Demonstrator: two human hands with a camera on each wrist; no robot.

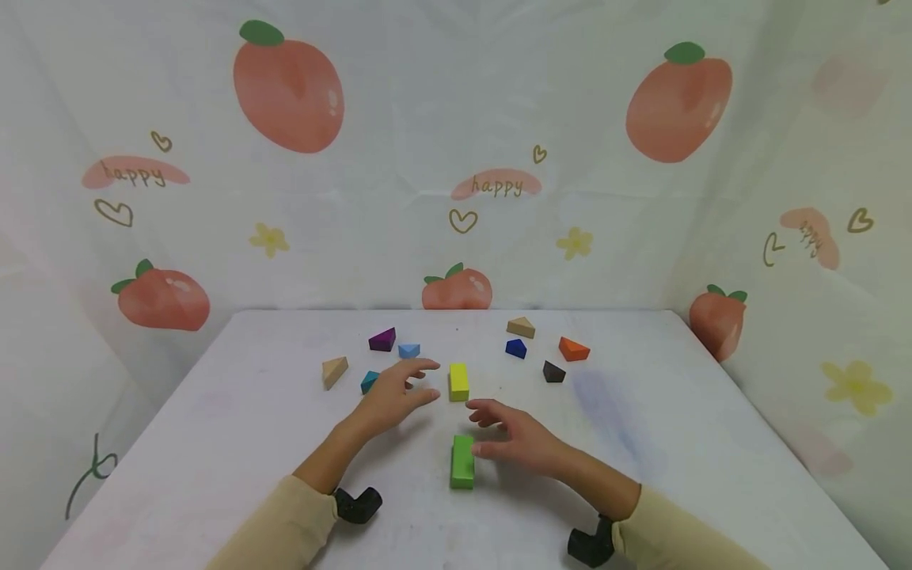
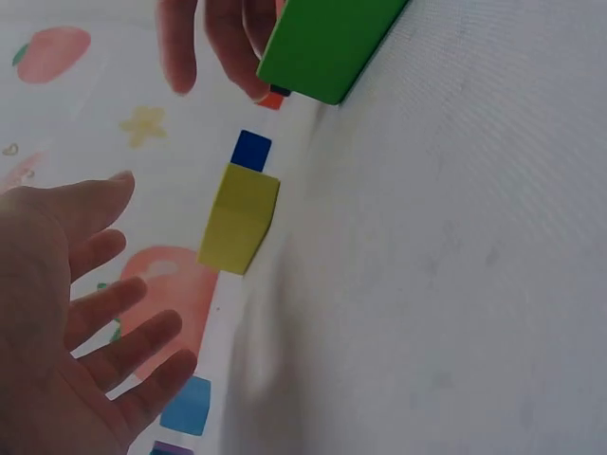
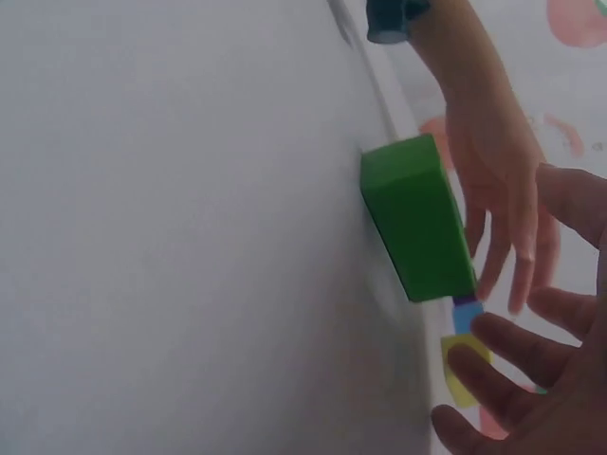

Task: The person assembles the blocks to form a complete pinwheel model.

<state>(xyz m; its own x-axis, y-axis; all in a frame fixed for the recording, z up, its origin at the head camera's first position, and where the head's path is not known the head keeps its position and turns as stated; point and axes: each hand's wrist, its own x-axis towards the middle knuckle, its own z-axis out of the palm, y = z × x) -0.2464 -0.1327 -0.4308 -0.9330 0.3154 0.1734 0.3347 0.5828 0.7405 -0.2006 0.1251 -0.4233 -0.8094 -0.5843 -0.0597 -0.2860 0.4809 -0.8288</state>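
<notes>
A green rectangular block [image 1: 462, 463] lies near the front middle of the table, its long side pointing away from me. Farther back in line with it lies a yellow rectangular block [image 1: 459, 382]. My left hand [image 1: 397, 393] hovers left of the yellow block with fingers spread and nothing in them. On the other side, my right hand [image 1: 523, 439] is held just right of the green block, its thumb tip overlapping the block's edge in the head view. In the right wrist view its fingers [image 3: 522, 351] are loosely apart and hold nothing.
Behind my left hand lie a teal block [image 1: 369, 382], a light blue block [image 1: 409, 351], a purple block [image 1: 382, 340] and a wooden one [image 1: 333, 372]. At the back right are dark blue [image 1: 516, 348], black [image 1: 553, 372], orange [image 1: 573, 349] and wooden [image 1: 521, 327] blocks.
</notes>
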